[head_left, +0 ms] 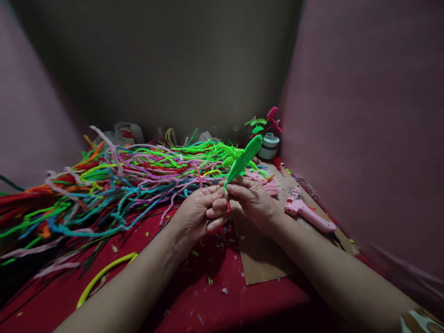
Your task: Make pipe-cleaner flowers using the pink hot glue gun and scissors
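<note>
Both my hands meet in the middle of the view, above the red cloth. Between them a bright green pipe cleaner leaf [243, 158] stands tilted up to the right, its narrow base at my fingertips. My left hand [204, 208] is closed with the fingers curled around the lower end of the leaf's stem. My right hand [251, 199] pinches the base of the leaf between thumb and fingers. A small red piece shows just below the fingertips; what it belongs to is hidden by the hands.
A big heap of coloured pipe cleaners [138, 171] spreads over the red cloth [208, 296] at left. To the right, a pink glue gun [310, 212] rests near a cardboard sheet [260, 259]. Behind it stand a white-and-dark jar [269, 146] and a pink pipe cleaner flower [273, 119]. Walls enclose the sides.
</note>
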`<action>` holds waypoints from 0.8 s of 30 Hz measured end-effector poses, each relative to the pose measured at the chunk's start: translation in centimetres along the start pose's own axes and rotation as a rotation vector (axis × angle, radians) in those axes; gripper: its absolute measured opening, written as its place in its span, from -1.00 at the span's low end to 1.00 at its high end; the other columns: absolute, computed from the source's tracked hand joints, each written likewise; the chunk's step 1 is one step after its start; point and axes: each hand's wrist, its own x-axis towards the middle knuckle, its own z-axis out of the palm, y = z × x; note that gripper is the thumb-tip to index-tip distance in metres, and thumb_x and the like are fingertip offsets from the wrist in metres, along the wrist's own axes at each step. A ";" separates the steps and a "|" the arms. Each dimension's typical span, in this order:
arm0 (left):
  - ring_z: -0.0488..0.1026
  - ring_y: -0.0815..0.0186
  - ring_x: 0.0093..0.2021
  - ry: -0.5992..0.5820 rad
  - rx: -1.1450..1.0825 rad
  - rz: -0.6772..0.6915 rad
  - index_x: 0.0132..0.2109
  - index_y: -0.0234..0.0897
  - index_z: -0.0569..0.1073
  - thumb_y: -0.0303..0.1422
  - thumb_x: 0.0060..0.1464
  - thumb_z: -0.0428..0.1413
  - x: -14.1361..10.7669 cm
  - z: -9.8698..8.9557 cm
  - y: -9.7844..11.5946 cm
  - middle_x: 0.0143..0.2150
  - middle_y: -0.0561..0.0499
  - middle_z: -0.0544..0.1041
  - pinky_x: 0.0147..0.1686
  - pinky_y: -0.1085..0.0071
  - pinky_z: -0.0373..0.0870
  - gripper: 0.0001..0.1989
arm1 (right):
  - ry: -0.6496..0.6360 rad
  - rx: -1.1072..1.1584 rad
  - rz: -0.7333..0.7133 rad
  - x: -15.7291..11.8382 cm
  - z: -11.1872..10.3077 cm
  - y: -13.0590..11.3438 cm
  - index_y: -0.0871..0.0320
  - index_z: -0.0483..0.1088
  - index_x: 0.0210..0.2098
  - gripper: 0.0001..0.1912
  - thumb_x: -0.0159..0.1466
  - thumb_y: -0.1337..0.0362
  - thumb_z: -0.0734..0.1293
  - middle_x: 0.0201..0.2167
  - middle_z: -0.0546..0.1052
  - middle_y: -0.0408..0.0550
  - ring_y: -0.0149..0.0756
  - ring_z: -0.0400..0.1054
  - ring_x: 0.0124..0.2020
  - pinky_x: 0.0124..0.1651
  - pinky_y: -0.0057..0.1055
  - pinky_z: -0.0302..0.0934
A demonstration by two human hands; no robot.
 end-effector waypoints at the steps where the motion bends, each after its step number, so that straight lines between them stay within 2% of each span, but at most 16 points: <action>1: -0.08 0.62 -0.76 0.005 0.038 0.008 -0.36 -0.33 0.35 -0.38 0.02 0.15 0.0 0.0 0.0 -0.64 0.23 0.14 -0.83 0.70 0.02 -0.88 | 0.013 0.017 0.006 0.0 0.0 0.1 0.16 0.48 -0.46 -0.94 0.06 0.29 0.40 -0.50 0.44 -0.18 -0.42 0.27 -0.43 -0.25 -0.43 0.17; 4: 0.01 0.58 -0.77 0.074 0.243 0.063 -0.43 -0.31 0.32 -0.27 0.04 0.13 0.1 -0.1 -0.2 -0.68 0.21 0.20 -0.82 0.64 0.06 -0.78 | 0.054 0.026 0.017 0.1 0.0 0.4 0.17 0.46 -0.47 -0.91 0.04 0.28 0.42 -0.50 0.44 -0.17 -0.41 0.28 -0.45 -0.29 -0.42 0.19; 8: 0.20 0.51 -0.71 0.265 0.647 0.254 -0.44 -0.30 0.34 -0.24 0.05 0.10 0.3 -0.1 -0.8 -0.63 0.13 0.36 -0.72 0.58 0.14 -0.77 | 0.110 0.013 0.019 0.1 0.1 0.4 0.18 0.46 -0.48 -0.86 0.01 0.25 0.44 -0.53 0.44 -0.16 -0.41 0.28 -0.48 -0.33 -0.40 0.18; 12: 0.24 0.48 -0.64 0.392 0.976 0.404 -0.47 -0.27 0.35 -0.27 0.07 0.07 0.2 -0.2 -1.3 -0.63 0.15 0.34 -0.62 0.55 0.17 -0.79 | 0.157 -0.017 0.001 0.1 0.4 0.1 0.18 0.42 -0.55 -0.82 -0.04 0.23 0.47 -0.56 0.39 -0.20 -0.42 0.23 -0.46 -0.35 -0.44 0.14; 18: 0.19 0.47 -0.65 0.388 0.991 0.384 -0.46 -0.24 0.32 -0.29 0.11 0.01 0.1 -0.4 -1.4 -0.62 0.16 0.32 -0.59 0.52 0.13 -0.79 | 0.138 -0.033 -0.003 -0.1 0.7 0.0 0.17 0.42 -0.55 -0.81 -0.01 0.20 0.46 -0.53 0.40 -0.18 -0.41 0.23 -0.47 -0.35 -0.41 0.15; 24: 0.17 0.44 -0.58 0.353 1.107 0.502 -0.49 -0.25 0.31 -0.34 0.13 -0.02 0.1 -0.6 -1.2 -0.61 0.15 0.26 -0.54 0.51 0.11 -0.77 | 0.209 -0.001 -0.025 -0.2 1.3 -0.5 0.16 0.45 -0.54 -0.80 -0.10 0.24 0.51 -0.54 0.45 -0.19 -0.39 0.27 -0.46 -0.29 -0.38 0.18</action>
